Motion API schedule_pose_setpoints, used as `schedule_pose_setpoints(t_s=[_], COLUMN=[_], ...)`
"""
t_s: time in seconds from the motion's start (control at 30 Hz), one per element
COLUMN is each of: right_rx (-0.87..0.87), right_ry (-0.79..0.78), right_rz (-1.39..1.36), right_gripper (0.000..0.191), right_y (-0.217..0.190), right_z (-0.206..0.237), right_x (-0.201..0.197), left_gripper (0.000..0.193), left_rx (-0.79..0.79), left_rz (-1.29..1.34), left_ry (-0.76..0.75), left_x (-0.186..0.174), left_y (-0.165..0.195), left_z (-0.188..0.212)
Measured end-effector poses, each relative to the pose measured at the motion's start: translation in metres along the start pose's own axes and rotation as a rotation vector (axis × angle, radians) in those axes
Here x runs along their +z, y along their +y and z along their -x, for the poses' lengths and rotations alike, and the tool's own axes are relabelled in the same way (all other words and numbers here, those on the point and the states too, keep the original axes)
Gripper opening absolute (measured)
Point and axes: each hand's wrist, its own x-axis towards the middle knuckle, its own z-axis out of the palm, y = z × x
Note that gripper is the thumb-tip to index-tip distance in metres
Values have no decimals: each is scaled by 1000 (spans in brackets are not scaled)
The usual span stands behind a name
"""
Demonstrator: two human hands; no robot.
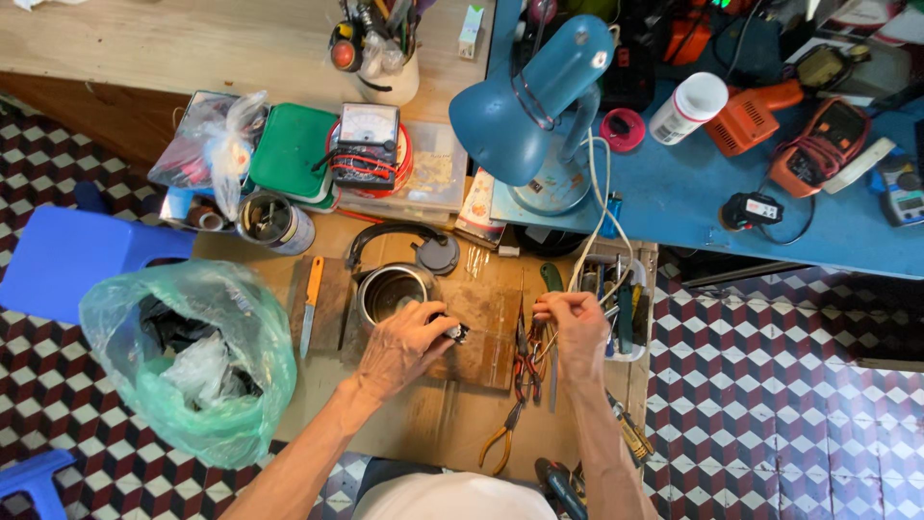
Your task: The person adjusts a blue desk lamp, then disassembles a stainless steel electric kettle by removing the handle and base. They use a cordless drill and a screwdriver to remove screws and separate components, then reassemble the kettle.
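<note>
From my feed, the low wooden bench (423,424) was packed. An open steel kettle (390,289) sat on a dark board (481,337) near the middle, with an orange-handled knife (310,303) at its 9 o'clock. Pliers (505,433) lay toward 5 o'clock, a tin can (274,221) at 10, and an analog meter (366,140) at 12. At 2 o'clock, a blue desk lamp (534,106) stood on the blue table (674,193).

Both forearms stretched forward, bare. Left hand (402,345) palm down, fingers curled in a pinch. Right hand (576,325) raised, fingertips pinched together.
</note>
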Motion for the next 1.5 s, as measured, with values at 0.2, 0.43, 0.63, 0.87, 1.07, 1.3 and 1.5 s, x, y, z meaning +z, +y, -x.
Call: schedule_pose_setpoints(t_s=[0.2,0.43,0.63,0.87,1.07,1.3,1.5], right_rx=[-217,-336,-360,-6,-570,-488,-334], right_ry=[133,238,226,238,-396,-459,-387], right_rz=[7,743,628,503,671,765,614], right_gripper=[24,19,29,30,37,35,34], right_y=[-44,-54,-47,-53,-3,22,43], right_z=[-117,-204,-213,-58,55,67,64], right_x=[-45,-73,-85,-63,36,81,77], left_gripper=[32,29,30,38,36,38,40], left_rx=[-137,-206,-241,-238,-483,-462,-558], left_rz=[19,-10,-20,-39,-46,-31,-20], left_ry=[2,5,7,339,379,384,302], left_x=[3,7,8,8,31,39,48], left_y=[17,21,23,41,26,32,28], left_z=[-7,-9,-11,-3,29,48,43])
